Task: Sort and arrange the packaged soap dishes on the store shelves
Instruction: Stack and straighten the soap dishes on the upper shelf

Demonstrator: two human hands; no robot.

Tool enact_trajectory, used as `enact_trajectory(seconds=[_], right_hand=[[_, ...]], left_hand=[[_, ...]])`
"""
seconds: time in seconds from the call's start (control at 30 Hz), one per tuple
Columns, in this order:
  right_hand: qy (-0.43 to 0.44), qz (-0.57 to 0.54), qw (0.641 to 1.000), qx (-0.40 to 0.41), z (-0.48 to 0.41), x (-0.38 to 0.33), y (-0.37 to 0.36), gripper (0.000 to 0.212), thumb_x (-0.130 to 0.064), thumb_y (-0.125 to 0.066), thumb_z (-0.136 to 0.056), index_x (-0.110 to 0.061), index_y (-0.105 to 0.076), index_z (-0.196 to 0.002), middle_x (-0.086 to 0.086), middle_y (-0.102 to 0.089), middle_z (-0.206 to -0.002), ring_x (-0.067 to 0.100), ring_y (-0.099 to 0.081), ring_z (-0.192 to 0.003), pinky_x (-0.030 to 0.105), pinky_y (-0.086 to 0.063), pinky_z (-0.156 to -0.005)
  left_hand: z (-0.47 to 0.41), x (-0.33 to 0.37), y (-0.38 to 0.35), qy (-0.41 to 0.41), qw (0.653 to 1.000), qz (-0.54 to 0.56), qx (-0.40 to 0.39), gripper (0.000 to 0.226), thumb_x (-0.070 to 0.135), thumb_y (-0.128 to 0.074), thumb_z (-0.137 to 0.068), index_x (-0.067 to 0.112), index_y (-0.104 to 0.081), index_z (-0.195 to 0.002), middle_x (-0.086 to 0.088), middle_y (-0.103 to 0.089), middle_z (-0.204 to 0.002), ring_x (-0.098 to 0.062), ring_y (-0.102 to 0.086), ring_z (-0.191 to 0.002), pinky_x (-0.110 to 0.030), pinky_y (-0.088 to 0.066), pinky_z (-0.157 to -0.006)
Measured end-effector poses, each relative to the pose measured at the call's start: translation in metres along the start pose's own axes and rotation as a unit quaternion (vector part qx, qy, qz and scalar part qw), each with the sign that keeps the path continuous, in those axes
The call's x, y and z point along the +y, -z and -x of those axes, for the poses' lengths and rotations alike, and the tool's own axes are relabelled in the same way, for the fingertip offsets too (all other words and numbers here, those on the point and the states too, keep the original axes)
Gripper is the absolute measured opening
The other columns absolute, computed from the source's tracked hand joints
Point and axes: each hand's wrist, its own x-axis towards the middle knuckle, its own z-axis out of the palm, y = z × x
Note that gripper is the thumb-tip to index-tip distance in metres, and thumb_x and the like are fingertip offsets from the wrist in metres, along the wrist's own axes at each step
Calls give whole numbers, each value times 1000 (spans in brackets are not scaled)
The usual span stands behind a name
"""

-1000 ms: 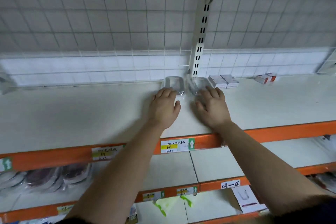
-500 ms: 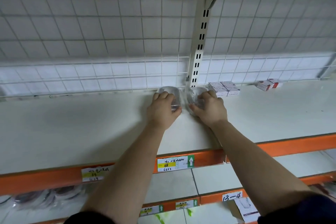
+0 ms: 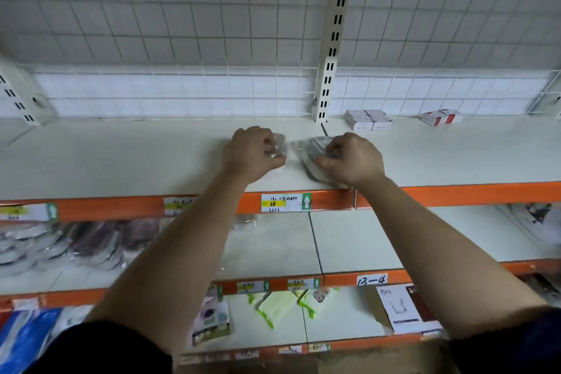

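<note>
Soap dishes — clear, crinkly-wrapped — pinched, left dish (image 3: 277, 146) in left hand (image 3: 250, 155), right dish (image 3: 315, 158) in right hand (image 3: 353, 161).

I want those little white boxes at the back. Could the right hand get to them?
Probably yes. The white boxes sit on the same shelf, behind and slightly right of the right hand, with bare shelf between. But that hand is busy gripping a wrapped soap dish, so it must let go first.
</note>
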Motion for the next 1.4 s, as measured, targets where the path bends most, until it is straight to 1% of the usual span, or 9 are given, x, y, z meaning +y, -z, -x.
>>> enact_trajectory(seconds=[0.13,0.23,0.43,0.6,0.73,0.83,0.9,1.23,1.4], right_hand=[[4,-16,1000,1,34,-14,6,36,-61,-66,-79,-26,-67,-86,-4,-66,-104,26,-61,-101,30,-43,-76],[41,-6,999,35,70,-18,-2,34,-53,-67,-80,-22,-67,-92,-2,-60,-105,33,-55,-101,32,-37,-72],[104,-11,990,99,127,-8,-27,45,-51,-66,-75,-18,-62,-106,3,-55,-116,36,-47,-101,34,-43,-64],[94,-69,984,134,181,6,-67,43,-37,-79,-76,-16,-59,-108,8,-48,-128,33,-42,-112,31,-40,-63],[73,-76,990,92,227,22,-115,52,-47,-66,-78,-7,-54,-109,15,-47,-126,36,-45,-111,37,-45,-75],[24,-60,997,37,245,24,-150,61,-55,-54,-75,-3,-55,-108,20,-50,-125,41,-48,-110,46,-50,-75],[2,-56,998,9,246,23,-171,65,-58,-51,-75,-3,-58,-107,21,-52,-124,42,-50,-110,46,-51,-76],[-18,-50,997,-52,211,18,-302,63,-62,-50,-73,-10,-63,-105,9,-57,-118,36,-53,-102,43,-53,-72],[-7,-40,999,-36,181,4,-363,49,-53,-59,-78,-12,-67,-104,8,-61,-113,37,-54,-99,40,-52,-71]], left_hand=[[35,8,27,25,999,21,-5,20,42,-77,-74,30,-62,-82,8,-65,-99,-18,-58,-99,-27,-38,-72],[74,8,22,20,998,-47,38,21,41,-72,-74,29,-66,-91,8,-60,-100,-20,-52,-105,-29,-40,-71],[145,-5,2,-83,973,-140,166,37,49,-59,-72,16,-62,-88,-4,-61,-101,-30,-52,-96,-32,-44,-62],[195,-31,-17,-116,965,-123,199,31,41,-68,-75,16,-68,-94,-6,-64,-104,-34,-59,-103,-35,-48,-74],[232,-57,-33,-117,972,-88,185,30,36,-72,-74,15,-70,-95,-8,-62,-108,-33,-56,-108,-31,-46,-78],[253,-88,-47,-90,983,-86,132,31,40,-68,-77,16,-70,-96,-5,-63,-111,-26,-52,-113,-30,-51,-67],[259,-113,-56,-74,988,-86,109,31,40,-66,-77,15,-71,-95,-5,-64,-109,-28,-54,-111,-33,-54,-66],[237,-231,-120,-4,989,-89,118,40,45,-64,-82,12,-72,-104,-6,-67,-109,-25,-57,-105,-27,-45,-78],[220,-272,-149,9,987,-77,142,38,42,-68,-82,12,-73,-104,-5,-68,-109,-22,-56,-103,-30,-49,-77]])
